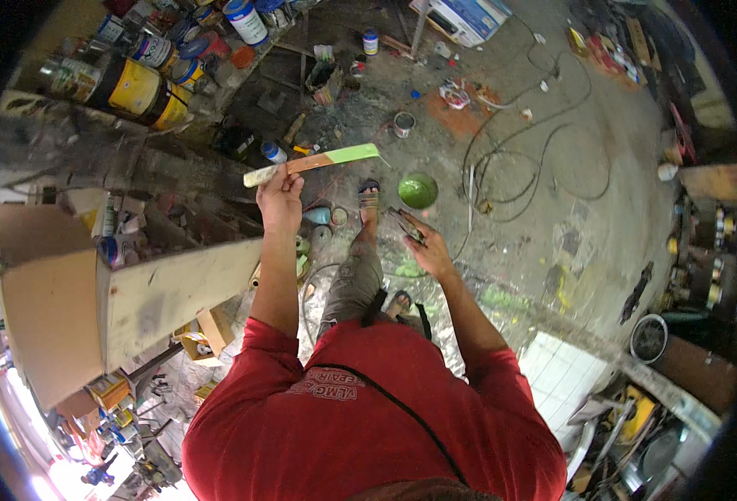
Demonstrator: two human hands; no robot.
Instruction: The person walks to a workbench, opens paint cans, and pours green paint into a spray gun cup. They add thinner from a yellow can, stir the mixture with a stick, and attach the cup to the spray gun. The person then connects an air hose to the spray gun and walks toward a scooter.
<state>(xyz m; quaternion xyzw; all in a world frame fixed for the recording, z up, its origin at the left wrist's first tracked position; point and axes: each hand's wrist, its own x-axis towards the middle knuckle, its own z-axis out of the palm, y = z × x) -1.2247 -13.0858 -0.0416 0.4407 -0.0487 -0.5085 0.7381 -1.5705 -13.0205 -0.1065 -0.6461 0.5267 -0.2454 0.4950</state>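
My left hand (280,199) is closed around a long flat wooden stick (306,164). The stick is pale at the left end, brown in the middle and coated bright green at the right end. A round container of green paint (418,191) stands on the floor in front of my right foot. Just below it on the right, my right hand (429,244) grips a small dark object (410,227), too unclear to name. The object is apart from the stick and the container.
A smaller open can (403,124) stands beyond the container. Dark hoses (519,179) loop over the floor at right. Paint cans crowd a bench (256,63) at the far left, and a pale cabinet (181,296) stands beside my left arm. Green splashes mark the floor.
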